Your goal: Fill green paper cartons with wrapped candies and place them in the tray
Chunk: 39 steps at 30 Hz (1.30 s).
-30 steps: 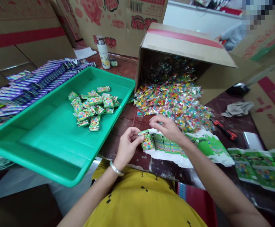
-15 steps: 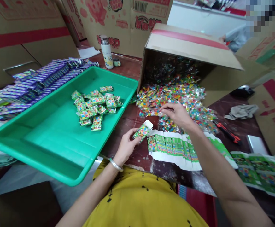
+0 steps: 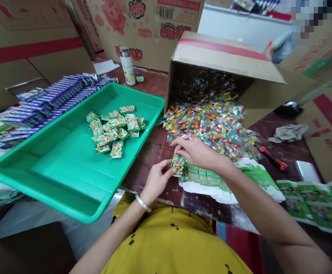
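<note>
Between the thumb and fingers of my left hand (image 3: pixel 158 179) a small green candy box (image 3: pixel 178 164) stands roughly upright, its printed face towards me. My right hand (image 3: pixel 193 152) is at the top of this box with its fingers bent and closed; what they hold, if anything, is hidden. Just beneath lies an overlapping row of flat green cartons (image 3: pixel 211 182) with white edges. Beyond my right hand spreads a heap of clear candy packets (image 3: pixel 208 121), spilling from a cardboard box (image 3: pixel 225 47) on its side.
Left of my hands, a green tray (image 3: pixel 54 163) holds several filled candy boxes (image 3: pixel 117 129). Purple boxes (image 3: pixel 60 95) are stacked behind it. A thermos (image 3: pixel 127 66) stands at the back. On the right lie a red-black cutter (image 3: pixel 273 158) and a cloth (image 3: pixel 288 133). Another person's hand (image 3: pixel 268 51) shows far right.
My right hand has moved left and towards me, from the candy packets to the top of the box. My left hand has brought the box slightly right and turned it more upright.
</note>
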{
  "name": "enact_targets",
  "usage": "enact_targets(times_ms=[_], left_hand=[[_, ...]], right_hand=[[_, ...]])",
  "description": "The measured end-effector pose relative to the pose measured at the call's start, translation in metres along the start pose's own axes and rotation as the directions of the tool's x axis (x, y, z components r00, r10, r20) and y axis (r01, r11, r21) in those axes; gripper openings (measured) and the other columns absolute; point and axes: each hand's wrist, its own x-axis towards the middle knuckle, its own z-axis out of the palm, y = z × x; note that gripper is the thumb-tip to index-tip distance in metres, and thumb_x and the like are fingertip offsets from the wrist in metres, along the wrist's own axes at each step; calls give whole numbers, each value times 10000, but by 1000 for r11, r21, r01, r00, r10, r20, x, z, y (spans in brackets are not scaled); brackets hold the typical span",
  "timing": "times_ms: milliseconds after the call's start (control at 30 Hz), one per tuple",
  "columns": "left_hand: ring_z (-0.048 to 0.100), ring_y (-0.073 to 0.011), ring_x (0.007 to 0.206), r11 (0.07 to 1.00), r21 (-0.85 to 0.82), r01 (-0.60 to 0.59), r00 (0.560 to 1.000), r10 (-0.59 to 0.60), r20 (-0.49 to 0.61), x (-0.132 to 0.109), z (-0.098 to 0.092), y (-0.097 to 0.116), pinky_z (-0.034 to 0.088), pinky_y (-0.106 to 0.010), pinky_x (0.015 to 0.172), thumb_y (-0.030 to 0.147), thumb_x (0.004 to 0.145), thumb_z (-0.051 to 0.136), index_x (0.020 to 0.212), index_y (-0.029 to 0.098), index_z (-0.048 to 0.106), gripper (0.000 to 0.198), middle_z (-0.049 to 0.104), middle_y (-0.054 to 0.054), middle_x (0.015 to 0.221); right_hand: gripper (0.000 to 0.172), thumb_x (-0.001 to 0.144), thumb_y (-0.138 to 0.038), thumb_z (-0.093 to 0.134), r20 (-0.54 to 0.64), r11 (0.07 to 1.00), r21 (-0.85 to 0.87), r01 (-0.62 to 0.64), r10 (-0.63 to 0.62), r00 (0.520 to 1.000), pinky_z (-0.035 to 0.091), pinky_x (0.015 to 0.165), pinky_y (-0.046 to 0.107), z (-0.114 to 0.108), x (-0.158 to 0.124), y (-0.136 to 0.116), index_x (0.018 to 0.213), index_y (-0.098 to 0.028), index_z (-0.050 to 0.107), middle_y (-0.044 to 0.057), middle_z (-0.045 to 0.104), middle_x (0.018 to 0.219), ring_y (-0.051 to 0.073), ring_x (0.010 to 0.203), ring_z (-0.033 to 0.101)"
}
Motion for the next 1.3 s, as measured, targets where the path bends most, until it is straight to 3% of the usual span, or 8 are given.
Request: enact_targets(times_ms=[200,333,467,567,700,867,1133,1300], left_hand=[[635,-175,890,976,-213,-42,990,13,-139,-3,6,9,543,-296,794,251,811,702,1403,230,439,648,642,-43,984],[582,-125,773,971,-230,-65,994,43,-100,-8,9,14,513,-243,719,251,832,679,1342,264,493,543,593,-13,959],[579,-120,745,973,-231,-26,1000,21,-22,-10,11,13,487,-226,690,243,810,700,1157,226,555,376,599,-7,916],[602,-128,786,968,-253,-4,1000,5,6,-9,13,13,494,-233,715,245,810,704,1127,210,545,356,603,-19,939],[625,-134,824,936,-349,-38,998,20,-55,-9,15,15,504,-252,755,224,813,704,1158,227,466,419,619,-24,978],[628,-125,799,953,-298,-58,993,25,-112,-12,16,15,513,-249,744,213,801,713,1114,217,466,398,607,-19,959],[657,-168,876,981,-172,-93,992,78,-95,-14,16,18,543,-304,809,205,828,677,1175,225,484,397,623,-46,1014],[634,-155,855,983,-159,-89,994,76,-82,-15,12,20,533,-279,788,182,837,655,1296,247,497,490,605,-34,1010]], right_hand=[[164,919,-286,587,-404,995,89,-34,67,913,480,885,404,-3,-24,-10,1036,-257,698,66,696,1089,257,1043,616],[176,869,-312,658,-364,899,435,-54,230,902,548,726,341,32,-41,-6,1030,-260,708,60,686,1092,235,984,648],[113,885,-316,631,-389,791,606,-86,388,836,535,782,341,63,-48,-5,900,-226,698,55,704,985,215,917,661],[126,870,-321,649,-386,778,626,-57,373,844,524,838,349,65,-47,-7,813,-210,669,67,687,1033,224,977,650],[212,843,-310,697,-446,729,684,12,406,798,524,839,342,58,-44,-9,1022,-240,608,38,683,954,198,922,660],[202,803,-386,732,-312,708,703,-64,388,867,506,677,296,50,-40,-6,788,-210,634,21,654,807,171,747,615],[266,720,-414,795,-169,655,736,-172,424,890,486,639,303,29,-31,0,689,-183,667,32,677,742,169,688,609],[259,821,-363,714,-239,770,631,-92,307,921,473,685,318,25,-33,-3,642,-194,630,28,671,762,170,728,611]])
